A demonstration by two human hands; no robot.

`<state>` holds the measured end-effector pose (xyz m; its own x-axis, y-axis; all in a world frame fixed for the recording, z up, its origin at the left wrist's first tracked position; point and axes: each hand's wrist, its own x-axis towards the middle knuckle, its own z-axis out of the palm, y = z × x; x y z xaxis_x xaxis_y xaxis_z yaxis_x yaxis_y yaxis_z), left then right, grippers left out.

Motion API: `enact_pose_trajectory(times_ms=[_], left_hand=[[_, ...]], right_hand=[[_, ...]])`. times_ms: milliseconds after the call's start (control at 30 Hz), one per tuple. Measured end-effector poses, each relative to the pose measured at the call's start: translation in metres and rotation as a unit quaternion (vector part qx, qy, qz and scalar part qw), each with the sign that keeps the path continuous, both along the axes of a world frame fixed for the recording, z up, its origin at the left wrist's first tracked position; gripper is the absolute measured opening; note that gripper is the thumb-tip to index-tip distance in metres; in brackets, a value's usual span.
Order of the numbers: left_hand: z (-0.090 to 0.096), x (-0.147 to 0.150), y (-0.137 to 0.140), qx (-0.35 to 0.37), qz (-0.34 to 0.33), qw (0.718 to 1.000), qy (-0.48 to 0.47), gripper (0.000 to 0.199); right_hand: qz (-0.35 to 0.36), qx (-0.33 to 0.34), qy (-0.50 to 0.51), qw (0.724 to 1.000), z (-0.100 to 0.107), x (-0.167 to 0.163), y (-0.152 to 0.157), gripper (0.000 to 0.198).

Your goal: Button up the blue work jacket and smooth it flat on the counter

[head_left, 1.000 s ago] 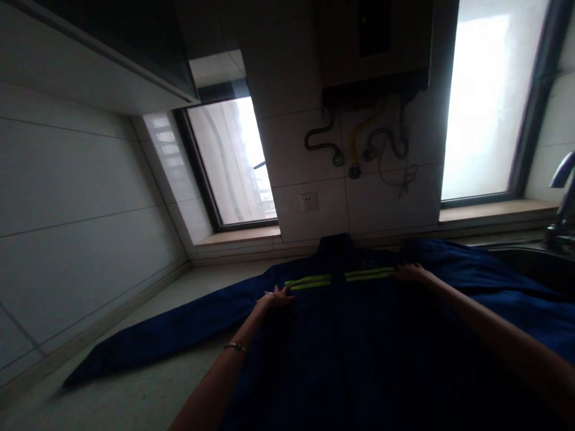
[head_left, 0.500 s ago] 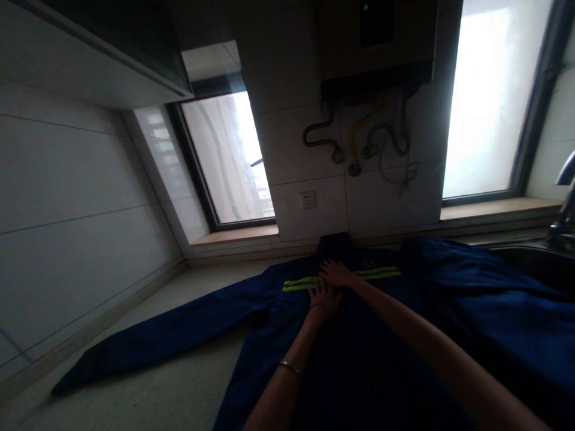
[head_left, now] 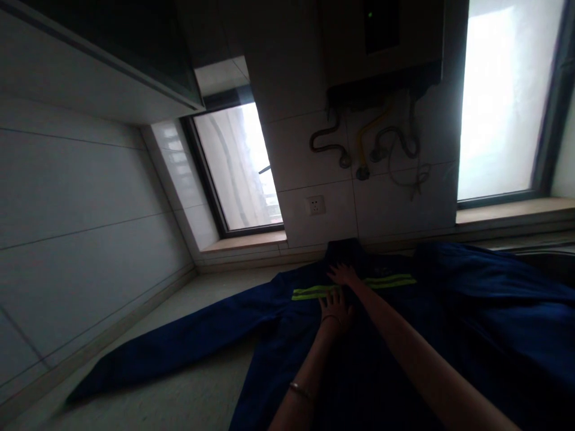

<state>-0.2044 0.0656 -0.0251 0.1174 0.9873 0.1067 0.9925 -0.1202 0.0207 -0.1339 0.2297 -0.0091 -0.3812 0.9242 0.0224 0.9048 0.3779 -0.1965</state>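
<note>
Both laid flat, palms down, ungripping: left hand (head_left: 336, 308) just below right hand (head_left: 344, 275) at frame centre, pressing blue jacket (head_left: 404, 335) spread across countertop (head_left: 188, 401). Bare counter lower left; sleeve (head_left: 179, 344) stretching toward tiled wall (head_left: 81, 227).

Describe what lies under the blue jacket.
The blue jacket lies spread on a pale countertop, bare beside its sleeve. Both hands press on top; whatever the fabric covers is hidden.

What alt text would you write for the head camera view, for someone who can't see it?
Two bare hands press flat on a dark blue jacket spread over a pale counter, the left hand just below its yellow-green stripe and the right hand near the collar. One sleeve stretches left; behind are tiled walls, two bright windows and a wall socket.
</note>
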Motion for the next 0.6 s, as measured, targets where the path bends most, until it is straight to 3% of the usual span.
enact_pose_trajectory(times_ms=[100, 333, 600], left_hand=[[0.001, 0.000, -0.001, 0.003, 0.000, 1.000, -0.005, 0.068], [-0.002, -0.005, 0.003, -0.025, -0.034, 0.999, 0.030, 0.063], [-0.012, -0.011, 0.011, -0.034, -0.044, 0.998, 0.042, 0.066]], right_hand=[[0.008, 0.009, 0.007, 1.000, 0.002, -0.015, -0.007, 0.066], [0.096, -0.001, 0.029, 0.995, -0.007, -0.087, -0.029, 0.062], [0.086, -0.011, 0.117, 0.989, -0.016, -0.097, -0.007, 0.053]])
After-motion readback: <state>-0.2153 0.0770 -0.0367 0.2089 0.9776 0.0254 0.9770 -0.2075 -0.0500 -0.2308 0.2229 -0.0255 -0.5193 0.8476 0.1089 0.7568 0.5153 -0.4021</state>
